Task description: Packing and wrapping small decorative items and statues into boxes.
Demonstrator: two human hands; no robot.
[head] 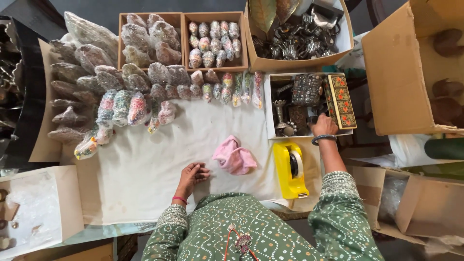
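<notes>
My left hand [192,175] rests on the white cloth [145,164], fingers loosely curled, holding nothing. A crumpled pink cloth [234,155] lies just to its right. My right hand [323,125] reaches into the white box [268,108] of dark metal pieces and painted boxes; its fingers are inside and what they touch is hidden. A painted box with orange flowers [341,100] stands at that hand's right. A yellow tape dispenser [290,169] lies between my arms.
Rows of wrapped, bead-covered figures [145,92] line the cloth's far edge. Behind stand two brown trays [183,41] of wrapped pieces and a box of dark metalware [297,38]. Large cardboard boxes [411,67] stand at the right, another at the lower left [34,208].
</notes>
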